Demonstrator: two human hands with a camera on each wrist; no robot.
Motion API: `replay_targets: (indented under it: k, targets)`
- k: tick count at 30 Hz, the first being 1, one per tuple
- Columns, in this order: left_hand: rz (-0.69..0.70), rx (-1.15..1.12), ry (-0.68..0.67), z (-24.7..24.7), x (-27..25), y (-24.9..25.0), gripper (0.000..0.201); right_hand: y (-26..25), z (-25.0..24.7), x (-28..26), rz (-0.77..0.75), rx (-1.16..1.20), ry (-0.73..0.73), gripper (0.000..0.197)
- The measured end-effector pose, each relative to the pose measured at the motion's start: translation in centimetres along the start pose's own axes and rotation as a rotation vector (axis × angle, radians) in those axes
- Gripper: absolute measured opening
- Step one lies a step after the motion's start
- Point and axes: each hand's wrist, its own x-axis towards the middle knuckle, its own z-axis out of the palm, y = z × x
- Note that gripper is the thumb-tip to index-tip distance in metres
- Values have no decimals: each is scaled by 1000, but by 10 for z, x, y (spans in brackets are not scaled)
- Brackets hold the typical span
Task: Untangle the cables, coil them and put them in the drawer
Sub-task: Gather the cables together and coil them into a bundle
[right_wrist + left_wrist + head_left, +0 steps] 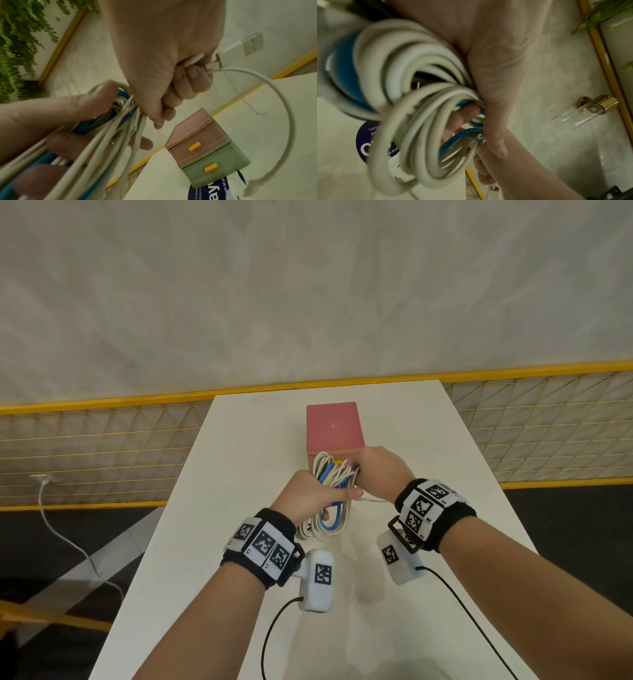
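Note:
A coil of white and blue cables [330,474] stands upright above the table, just in front of the small drawer box [334,428]. My left hand [339,503] grips the coil round its middle, thumb [496,94] across the strands [393,67]. My right hand [366,470] is a fist at the coil's top right, holding a white cable end [193,60] with a USB plug [243,48]. A loose white loop [289,121] trails from it. The box's pink upper drawer [197,140] and green lower drawer [216,162] look closed, each with a yellow handle.
The white table [239,542] is narrow, with floor dropping off on both sides. A yellow mesh fence [85,446] runs behind it. A blue and white card [214,189] lies under the box. Another white cable [68,535] hangs down to the floor at the left.

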Motion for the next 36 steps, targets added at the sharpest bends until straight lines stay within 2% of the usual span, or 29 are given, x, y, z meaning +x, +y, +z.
replay_targets:
  k: [5,8,10,12,13,15,18,19,23,25,29,31,34,36]
  targets:
    - [-10,-99,13,5,7,-2,36,2,4,-3,-62,296,47,35]
    - [-37,-119,17,8,10,-6,24,1,5,-1,-42,340,56,42]
    - [-39,-138,-4,9,10,-6,18,0,4,-1,-57,311,76,38]
    - [-32,-167,-5,7,7,-5,12,3,3,-1,-83,349,115,23]
    - [-27,-186,18,5,6,-4,7,7,1,-2,-106,387,129,18]
    - [-38,-235,93,-3,7,-5,5,16,0,-5,-161,396,131,21]
    - [-61,-268,127,-13,16,-13,38,24,1,-14,-204,315,85,25]
    - [-58,-269,125,-14,17,-14,43,23,1,-19,-189,301,76,26]
    - [-9,-227,164,-9,15,-14,19,8,11,-22,-105,344,136,18]
    - [18,-238,201,-5,13,-11,17,-1,17,-20,-70,373,191,18]
    - [66,-323,197,0,7,-2,26,-19,27,-19,-20,490,269,9]
    - [94,-390,181,3,5,4,34,-27,28,-19,-21,552,276,10]
    - [88,-484,228,7,6,8,64,-38,26,-23,-50,474,254,28]
    - [45,-582,251,8,7,9,68,-44,27,-25,-174,396,310,37]
